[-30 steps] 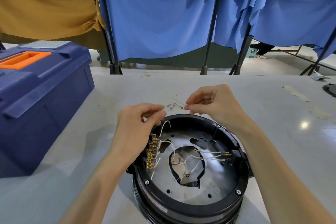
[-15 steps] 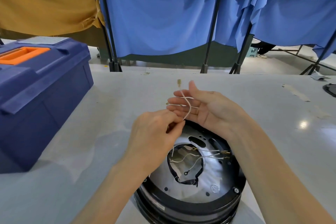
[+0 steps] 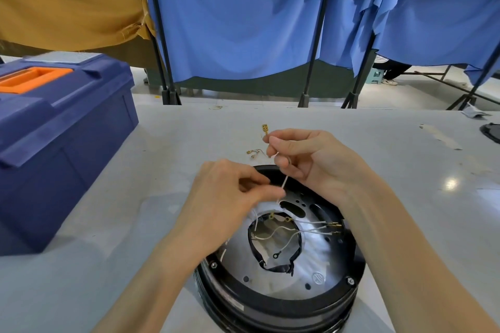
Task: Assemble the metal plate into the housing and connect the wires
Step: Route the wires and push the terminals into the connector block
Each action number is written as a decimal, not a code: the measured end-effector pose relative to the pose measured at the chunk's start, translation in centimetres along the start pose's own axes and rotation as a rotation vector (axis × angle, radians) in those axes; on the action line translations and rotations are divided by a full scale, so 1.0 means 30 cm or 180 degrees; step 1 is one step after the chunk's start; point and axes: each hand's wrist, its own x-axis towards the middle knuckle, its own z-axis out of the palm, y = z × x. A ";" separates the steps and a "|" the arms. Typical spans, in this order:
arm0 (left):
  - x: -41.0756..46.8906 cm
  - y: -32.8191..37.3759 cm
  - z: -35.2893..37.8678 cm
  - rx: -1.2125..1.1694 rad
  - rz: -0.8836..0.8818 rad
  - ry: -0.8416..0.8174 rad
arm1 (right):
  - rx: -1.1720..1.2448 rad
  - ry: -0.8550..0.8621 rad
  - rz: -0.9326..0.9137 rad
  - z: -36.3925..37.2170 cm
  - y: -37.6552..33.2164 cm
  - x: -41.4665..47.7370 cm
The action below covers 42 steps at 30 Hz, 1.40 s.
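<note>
Pinching one white wire (image 3: 284, 184) between both hands: the right hand (image 3: 311, 159), fingers curled, grips it just below its brass terminal (image 3: 265, 128), while the left hand (image 3: 230, 197) nips it lower down between thumb and fingertips. Both hands are above the 11 o'clock rim of the black housing (image 3: 270, 295), which stands on the desk (image 3: 135, 224) with the metal plate (image 3: 319, 259) seated inside. Several other wires (image 3: 311, 227) cross the plate's central opening. At the housing's 12 o'clock lie loose terminals (image 3: 255, 153), and at its 9 o'clock a blue toolbox (image 3: 59, 130).
</note>
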 end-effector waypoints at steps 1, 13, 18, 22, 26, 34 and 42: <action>0.010 -0.010 -0.025 0.0230 -0.0121 0.0178 | -0.0091 0.0017 0.0035 -0.007 -0.004 -0.001; 0.037 -0.073 -0.149 0.0990 -0.1160 -0.0168 | -0.2039 -0.0554 0.0630 0.050 0.078 0.010; 0.038 -0.080 -0.146 0.1033 -0.1277 -0.0302 | -0.2406 -0.0557 0.0595 0.066 0.101 0.025; 0.039 -0.085 -0.150 0.0982 -0.1259 -0.0316 | -0.2562 -0.0441 0.0607 0.086 0.100 0.054; 0.041 -0.085 -0.149 0.1016 -0.1202 -0.0290 | -0.2557 -0.0340 0.0755 0.105 0.115 0.070; 0.048 -0.090 -0.145 0.1039 -0.1174 -0.0321 | -0.2455 -0.0163 0.0881 0.123 0.139 0.088; 0.046 -0.089 -0.147 0.1001 -0.1195 -0.0327 | -0.2412 -0.0206 0.0965 0.120 0.138 0.087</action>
